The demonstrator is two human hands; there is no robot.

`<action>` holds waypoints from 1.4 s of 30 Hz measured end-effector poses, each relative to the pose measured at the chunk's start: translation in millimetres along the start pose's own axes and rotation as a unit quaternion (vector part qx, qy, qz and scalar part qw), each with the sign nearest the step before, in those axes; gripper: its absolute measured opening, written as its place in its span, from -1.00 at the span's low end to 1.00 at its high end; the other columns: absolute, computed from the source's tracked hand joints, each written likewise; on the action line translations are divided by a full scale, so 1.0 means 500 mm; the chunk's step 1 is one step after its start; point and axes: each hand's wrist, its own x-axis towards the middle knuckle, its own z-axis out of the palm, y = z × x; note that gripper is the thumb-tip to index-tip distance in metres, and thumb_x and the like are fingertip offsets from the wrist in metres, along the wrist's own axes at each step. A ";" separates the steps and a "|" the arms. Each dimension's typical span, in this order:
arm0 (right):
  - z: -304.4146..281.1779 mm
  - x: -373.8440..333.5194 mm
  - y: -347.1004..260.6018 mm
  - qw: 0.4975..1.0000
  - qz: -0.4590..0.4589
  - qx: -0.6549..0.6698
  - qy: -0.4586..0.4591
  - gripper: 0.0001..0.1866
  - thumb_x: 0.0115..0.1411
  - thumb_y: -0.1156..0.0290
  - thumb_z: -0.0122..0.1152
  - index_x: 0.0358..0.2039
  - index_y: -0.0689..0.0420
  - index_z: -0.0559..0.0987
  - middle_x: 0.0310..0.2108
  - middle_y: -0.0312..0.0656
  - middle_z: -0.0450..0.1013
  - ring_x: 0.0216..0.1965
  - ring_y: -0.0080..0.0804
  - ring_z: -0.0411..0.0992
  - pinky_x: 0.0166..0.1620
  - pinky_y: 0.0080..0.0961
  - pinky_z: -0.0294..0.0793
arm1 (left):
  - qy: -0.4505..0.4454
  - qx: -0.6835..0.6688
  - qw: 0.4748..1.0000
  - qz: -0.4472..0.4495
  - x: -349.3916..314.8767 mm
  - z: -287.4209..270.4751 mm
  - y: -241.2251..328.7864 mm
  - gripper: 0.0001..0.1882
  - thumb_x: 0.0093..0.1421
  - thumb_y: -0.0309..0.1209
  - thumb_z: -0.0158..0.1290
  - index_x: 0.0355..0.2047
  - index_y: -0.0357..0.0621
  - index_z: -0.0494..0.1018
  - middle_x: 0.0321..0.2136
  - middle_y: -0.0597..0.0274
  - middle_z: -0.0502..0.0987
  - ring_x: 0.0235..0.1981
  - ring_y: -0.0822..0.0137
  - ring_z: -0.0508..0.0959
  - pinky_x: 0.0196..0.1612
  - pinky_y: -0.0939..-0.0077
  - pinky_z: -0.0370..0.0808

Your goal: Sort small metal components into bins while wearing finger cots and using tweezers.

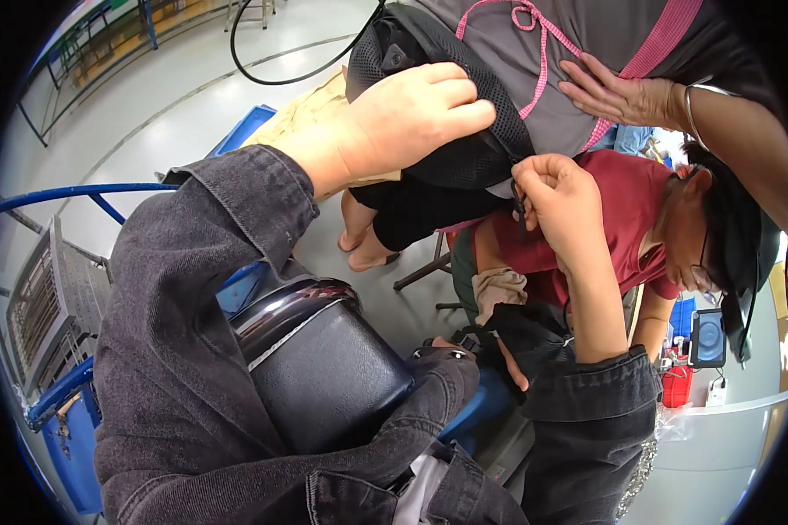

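Note:
A grey backpack (578, 79) with pink trim and a black mesh side panel is held up in front of me. My left hand (411, 118) grips the black mesh side of the backpack, fingers curled over it. My right hand (556, 197) pinches a small dark zipper pull at the backpack's lower edge. Another person's hand (617, 92), with a bangle on the wrist, presses flat on the grey front of the backpack. Both my arms wear dark denim sleeves.
A person in a red shirt (622, 236) bends close at the right. A glossy black case (324, 359) rests against my left arm. Blue bins (70, 437) and a grey crate (48, 306) stand at the left on a grey floor. A black cable (271, 74) loops on the floor.

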 end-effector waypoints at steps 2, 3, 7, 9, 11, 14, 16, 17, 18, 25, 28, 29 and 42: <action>0.000 -0.006 0.002 1.000 0.004 0.025 -0.003 -0.88 0.18 0.46 0.15 -0.36 0.27 0.54 -0.57 -0.28 0.43 -0.67 -0.64 0.31 -0.59 -0.77 0.27 | -0.029 -0.004 1.000 -0.010 -0.003 -0.009 0.003 -0.75 -0.02 -0.50 0.07 -0.26 -0.15 0.44 -0.16 0.25 0.45 -0.06 0.24 0.44 -0.03 0.47 0.44; 0.004 -0.008 -0.001 0.999 -0.001 0.037 -0.004 -0.88 0.17 0.46 0.15 -0.37 0.27 0.54 -0.57 -0.28 0.43 -0.67 -0.64 0.31 -0.59 -0.77 0.26 | 0.005 0.001 1.000 -0.008 -0.010 -0.005 0.004 -0.73 -0.02 -0.49 0.08 -0.25 -0.15 0.44 -0.16 0.25 0.45 -0.08 0.25 0.44 -0.04 0.47 0.44; 0.024 -0.010 -0.014 0.997 -0.013 0.077 -0.009 -0.88 0.17 0.46 0.15 -0.37 0.27 0.54 -0.57 -0.28 0.43 -0.67 -0.64 0.30 -0.61 -0.77 0.24 | 0.101 0.014 0.995 -0.001 -0.027 0.016 0.010 -0.69 -0.05 -0.48 0.13 -0.22 -0.14 0.44 -0.17 0.23 0.44 -0.11 0.25 0.44 -0.08 0.48 0.46; 0.032 0.002 -0.024 0.996 -0.015 0.093 -0.010 -0.88 0.17 0.46 0.15 -0.38 0.27 0.54 -0.57 -0.28 0.43 -0.67 -0.65 0.30 -0.61 -0.77 0.23 | 0.112 0.000 0.993 -0.025 -0.021 0.023 0.026 -0.67 -0.07 -0.49 0.15 -0.22 -0.15 0.45 -0.20 0.23 0.44 -0.15 0.26 0.45 -0.11 0.49 0.46; 0.038 0.013 -0.034 0.994 -0.018 0.108 -0.010 -0.88 0.16 0.46 0.15 -0.38 0.26 0.55 -0.57 -0.28 0.43 -0.67 -0.65 0.29 -0.61 -0.78 0.22 | 0.124 -0.014 0.991 -0.049 -0.016 0.031 0.040 -0.65 -0.09 -0.50 0.18 -0.22 -0.15 0.46 -0.23 0.23 0.45 -0.18 0.26 0.46 -0.13 0.50 0.47; 0.043 0.017 -0.050 0.995 -0.004 0.101 0.001 -0.87 0.14 0.46 0.16 -0.39 0.28 0.54 -0.59 -0.27 0.44 -0.66 -0.62 0.33 -0.59 -0.76 0.25 | 0.131 -0.034 0.989 -0.065 -0.011 0.046 0.049 -0.67 -0.10 -0.51 0.18 -0.25 -0.14 0.46 -0.27 0.24 0.45 -0.21 0.26 0.46 -0.15 0.51 0.47; 0.046 0.018 -0.060 0.996 0.009 0.092 0.012 -0.85 0.11 0.45 0.17 -0.41 0.29 0.54 -0.60 -0.26 0.44 -0.65 -0.59 0.36 -0.57 -0.73 0.28 | 0.140 -0.053 0.985 -0.083 -0.007 0.051 0.053 -0.69 -0.11 -0.53 0.18 -0.27 -0.14 0.47 -0.30 0.24 0.46 -0.24 0.27 0.47 -0.16 0.52 0.47; 0.045 0.019 -0.062 0.996 0.009 0.093 0.012 -0.85 0.11 0.45 0.17 -0.41 0.29 0.54 -0.60 -0.26 0.44 -0.65 -0.59 0.36 -0.57 -0.73 0.28 | 0.139 -0.053 0.985 -0.082 -0.004 0.051 0.056 -0.69 -0.11 -0.53 0.18 -0.27 -0.14 0.47 -0.30 0.24 0.46 -0.24 0.27 0.47 -0.16 0.52 0.47; 0.045 0.019 -0.063 0.998 -0.008 0.063 0.016 -0.85 0.11 0.44 0.17 -0.41 0.29 0.54 -0.59 -0.25 0.45 -0.65 -0.59 0.36 -0.56 -0.73 0.29 | 0.139 -0.052 0.985 -0.088 -0.001 0.052 0.058 -0.70 -0.11 -0.53 0.17 -0.29 -0.14 0.47 -0.31 0.25 0.46 -0.26 0.27 0.47 -0.17 0.52 0.47; 0.023 0.004 -0.067 0.998 -0.053 -0.022 -0.017 -0.83 0.12 0.44 0.16 -0.39 0.31 0.54 -0.55 -0.18 0.48 -0.63 -0.57 0.39 -0.53 -0.73 0.33 | 0.124 -0.074 0.982 -0.122 0.010 0.053 0.077 -0.79 -0.12 -0.57 0.14 -0.40 -0.13 0.46 -0.36 0.28 0.48 -0.35 0.27 0.44 -0.22 0.51 0.46; 0.007 -0.008 -0.059 0.998 -0.050 -0.001 -0.035 -0.84 0.11 0.46 0.16 -0.38 0.31 0.55 -0.52 -0.17 0.49 -0.58 -0.55 0.41 -0.49 -0.70 0.36 | 0.123 -0.092 0.980 -0.126 0.012 0.056 0.079 -0.80 -0.12 -0.59 0.12 -0.42 -0.13 0.46 -0.37 0.29 0.48 -0.37 0.27 0.44 -0.23 0.51 0.45; 0.003 -0.013 -0.056 0.998 -0.049 0.019 -0.039 -0.85 0.10 0.47 0.17 -0.37 0.30 0.55 -0.51 -0.17 0.49 -0.55 -0.53 0.42 -0.45 -0.68 0.38 | 0.126 -0.102 0.979 -0.124 0.013 0.057 0.079 -0.80 -0.12 -0.59 0.12 -0.42 -0.13 0.46 -0.37 0.29 0.49 -0.37 0.26 0.44 -0.23 0.51 0.45; 0.010 0.002 0.019 0.901 -0.334 -0.221 0.168 -0.79 -0.01 0.53 0.27 -0.30 0.18 0.58 -0.32 -0.24 0.52 -0.22 -0.32 0.42 -0.09 -0.46 0.38 | 0.118 -0.146 0.971 -0.145 0.046 0.046 0.105 -0.79 -0.13 -0.61 0.07 -0.41 -0.14 0.50 -0.41 0.28 0.50 -0.37 0.26 0.46 -0.26 0.51 0.45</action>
